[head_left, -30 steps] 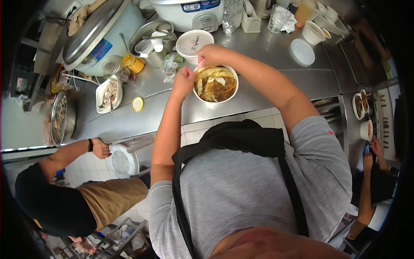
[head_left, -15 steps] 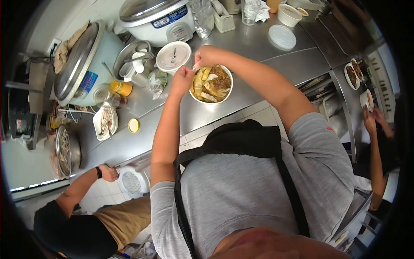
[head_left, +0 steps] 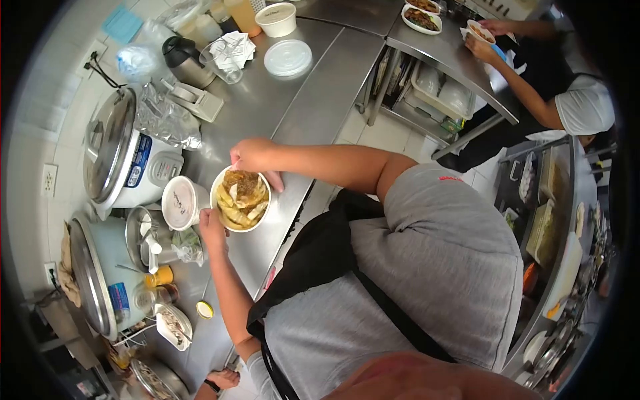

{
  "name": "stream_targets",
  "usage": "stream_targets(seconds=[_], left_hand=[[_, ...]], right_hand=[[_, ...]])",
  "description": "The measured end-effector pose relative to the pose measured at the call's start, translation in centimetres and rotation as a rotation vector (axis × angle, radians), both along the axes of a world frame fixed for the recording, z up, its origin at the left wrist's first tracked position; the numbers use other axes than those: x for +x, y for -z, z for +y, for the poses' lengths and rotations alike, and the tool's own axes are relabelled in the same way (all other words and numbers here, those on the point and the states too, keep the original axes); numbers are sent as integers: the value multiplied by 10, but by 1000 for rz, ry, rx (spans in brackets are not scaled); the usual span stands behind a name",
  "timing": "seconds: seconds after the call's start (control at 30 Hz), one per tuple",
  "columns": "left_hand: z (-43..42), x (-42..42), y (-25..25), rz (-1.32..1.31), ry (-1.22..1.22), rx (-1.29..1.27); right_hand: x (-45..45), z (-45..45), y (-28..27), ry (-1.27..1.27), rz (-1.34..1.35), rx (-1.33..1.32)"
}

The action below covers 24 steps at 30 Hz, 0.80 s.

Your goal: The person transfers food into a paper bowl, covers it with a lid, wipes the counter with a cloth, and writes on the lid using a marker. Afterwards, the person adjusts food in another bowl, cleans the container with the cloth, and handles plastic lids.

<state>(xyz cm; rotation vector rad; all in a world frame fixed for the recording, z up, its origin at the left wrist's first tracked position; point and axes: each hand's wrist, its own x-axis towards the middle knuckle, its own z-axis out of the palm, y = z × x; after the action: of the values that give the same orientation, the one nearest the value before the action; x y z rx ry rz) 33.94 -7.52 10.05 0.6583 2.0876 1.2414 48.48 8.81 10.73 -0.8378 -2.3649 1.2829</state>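
A round white bowl (head_left: 263,215) holds yellowish pieces and brown shredded food (head_left: 243,197). My right hand (head_left: 257,159) grips its far rim, with fingers showing along the right side. At the bowl's lower left edge, my left hand (head_left: 213,231) is closed on the rim, its fingers partly hidden. Just left of the bowl stands a white lidded tub (head_left: 181,203) with handwriting on its lid. A clear plastic bag with something green (head_left: 189,247) lies near my left hand.
Rice cookers (head_left: 150,163) line the wall side of the steel counter (head_left: 293,120). A tape dispenser (head_left: 197,100), a clear round lid (head_left: 288,58) and another white tub (head_left: 276,20) stand farther off. At upper right, a co-worker's hands (head_left: 481,47) hold a food dish.
The view has swung to the right. My hands were pinched together above the bowl's far edge; now they are apart, one on each side of the bowl.
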Motion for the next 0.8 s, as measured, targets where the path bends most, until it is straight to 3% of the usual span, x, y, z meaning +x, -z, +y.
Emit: stream_targets(seconds=[0.03,0.17,0.2,0.27,0.4,0.5,0.6,0.7,0.8], left_hand=[[1,5,-14,-92,42,-108],[47,-22,19,358,360,228],[56,-32,18,238,453,88],[71,-39,41,102,359,177],[78,-9,18,-150,124,220],[80,-1,14,-166,51,230],[80,-4,20,-179,43,230],[80,-4,17,-222,46,225],[82,-7,18,-219,55,186]], right_hand=[[-2,2,-4,-11,-33,21],[-35,27,9,-208,53,177],[-49,37,14,-287,77,217],[-65,56,23,-393,35,166],[-29,62,6,-286,116,-340],[2,59,12,-227,215,-321],[29,42,19,-92,147,-307],[48,44,19,-61,138,-103],[47,39,8,163,343,-576]])
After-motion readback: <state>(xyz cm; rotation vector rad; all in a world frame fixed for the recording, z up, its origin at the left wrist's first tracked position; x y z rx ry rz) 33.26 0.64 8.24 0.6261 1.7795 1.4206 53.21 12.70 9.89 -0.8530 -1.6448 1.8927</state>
